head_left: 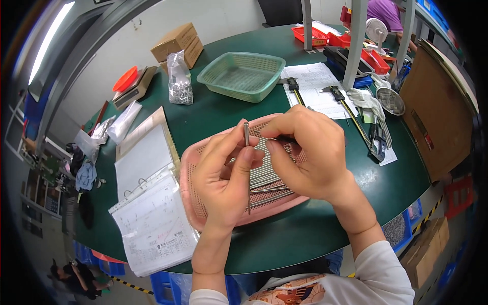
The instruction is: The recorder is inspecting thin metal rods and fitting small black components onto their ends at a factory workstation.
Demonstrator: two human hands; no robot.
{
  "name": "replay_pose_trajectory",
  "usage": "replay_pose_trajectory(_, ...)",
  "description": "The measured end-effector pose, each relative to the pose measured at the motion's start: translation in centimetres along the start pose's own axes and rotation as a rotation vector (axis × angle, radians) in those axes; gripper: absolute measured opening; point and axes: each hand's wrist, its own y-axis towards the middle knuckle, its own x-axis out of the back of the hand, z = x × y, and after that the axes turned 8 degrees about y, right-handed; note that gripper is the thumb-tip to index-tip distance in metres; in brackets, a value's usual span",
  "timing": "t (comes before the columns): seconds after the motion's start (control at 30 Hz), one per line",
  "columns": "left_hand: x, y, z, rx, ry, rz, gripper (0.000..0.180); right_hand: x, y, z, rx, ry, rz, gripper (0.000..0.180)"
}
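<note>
My left hand (222,175) pinches a thin metal rod (246,134) between thumb and fingers. The rod stands roughly upright, its top end showing above the fingertips and its lower end below the hand. Close beside it, my right hand (310,152) is closed with thumb and forefinger near each other. Something small and dark shows among its fingers, too hidden to name. Both hands are above a pink perforated plastic basket (189,201). Inside lie several similar metal rods (264,170), mostly side by side, with a few askew at the near side.
An open ring binder (152,221) lies left of the basket. Behind are a green basket (241,95), a bag of small parts (180,84) and cardboard boxes (178,46). Calipers (351,109) rest on papers at right, near white gloves (367,101) and a metal post (354,46).
</note>
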Motion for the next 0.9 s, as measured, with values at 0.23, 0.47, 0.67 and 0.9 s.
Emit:
replay_pose_trajectory(0.23,0.0,0.0,-0.1,0.016,-0.009,0.024,0.034,-0.3,0.0,-0.6,0.070,0.050,-0.031,0.015)
replay_pose_trajectory(0.47,0.0,0.0,-0.3,0.004,0.053,0.025,0.034,-0.5,-0.1,-0.9,0.049,0.080,-0.046,0.013)
replay_pose_trajectory(0.67,0.4,0.0,-0.5,-0.033,0.134,0.028,0.033,-0.5,0.0,-1.4,0.126,0.098,-0.073,0.013)
replay_pose_trajectory(0.9,0.3,0.0,-0.7,-0.046,0.219,0.036,0.032,-0.6,0.0,-0.3,0.064,0.044,-0.128,0.013)
